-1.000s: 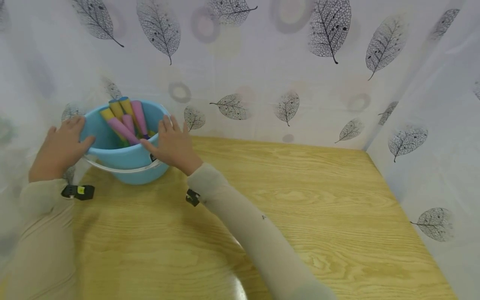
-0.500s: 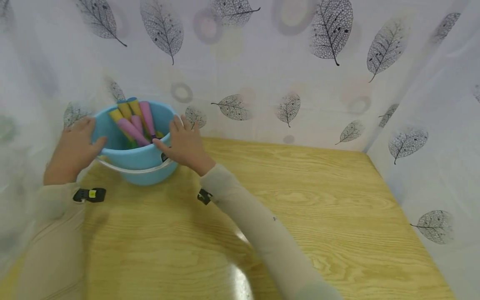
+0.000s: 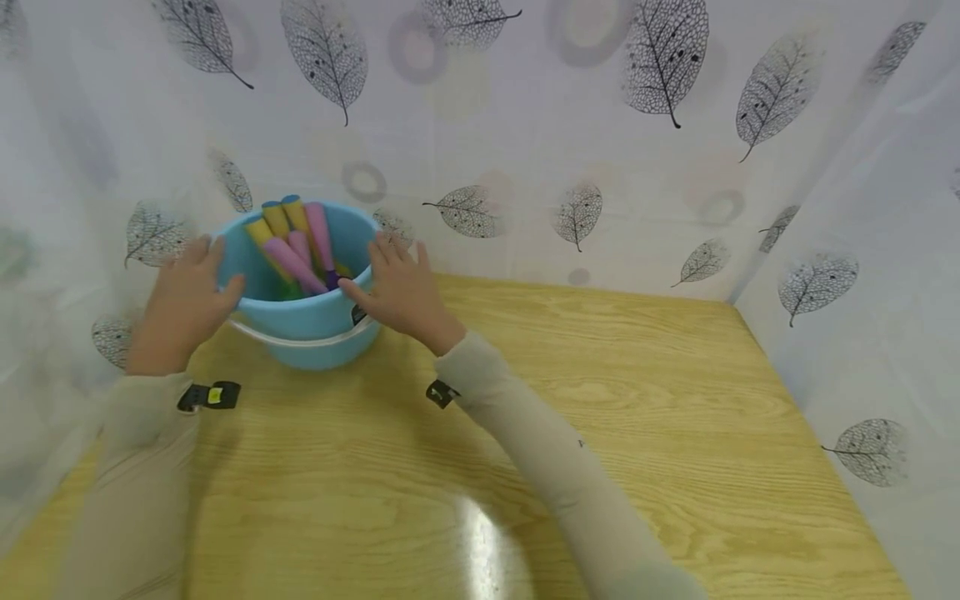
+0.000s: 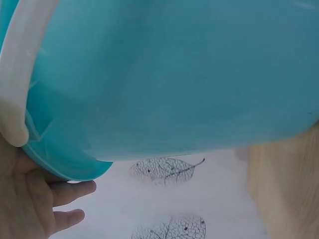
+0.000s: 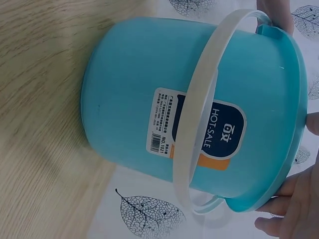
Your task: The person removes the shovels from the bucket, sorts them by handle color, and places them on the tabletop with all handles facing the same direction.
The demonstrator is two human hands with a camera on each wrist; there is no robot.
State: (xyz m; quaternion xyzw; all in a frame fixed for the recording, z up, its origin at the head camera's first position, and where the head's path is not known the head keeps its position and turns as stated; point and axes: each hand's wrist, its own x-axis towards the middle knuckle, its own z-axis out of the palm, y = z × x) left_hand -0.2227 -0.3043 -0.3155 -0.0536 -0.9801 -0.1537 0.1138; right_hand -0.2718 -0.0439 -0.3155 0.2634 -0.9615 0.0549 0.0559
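Observation:
A light blue plastic bucket (image 3: 300, 321) stands on the wooden table, its white handle (image 5: 197, 104) hanging down at the front. Several pink and yellow tapered sticks (image 3: 300, 250) lean inside, some with blue ends. My left hand (image 3: 180, 304) presses on the left side of the rim, fingers extended past it and thumb toward the front. On the right side, my right hand (image 3: 412, 300) rests against the rim with fairly straight fingers, thumb over the front edge. The right wrist view shows a label (image 5: 209, 134) on the bucket's wall.
White curtain (image 3: 495, 125) with printed leaves hangs behind the table (image 3: 645, 400) and along both sides. The wood surface extends to the right and front of the bucket. Black straps with small devices (image 3: 210, 395) sit at both wrists.
The bucket has slid to the right along the table, with both hands moving along at its rim. The sticks inside have travelled with it.

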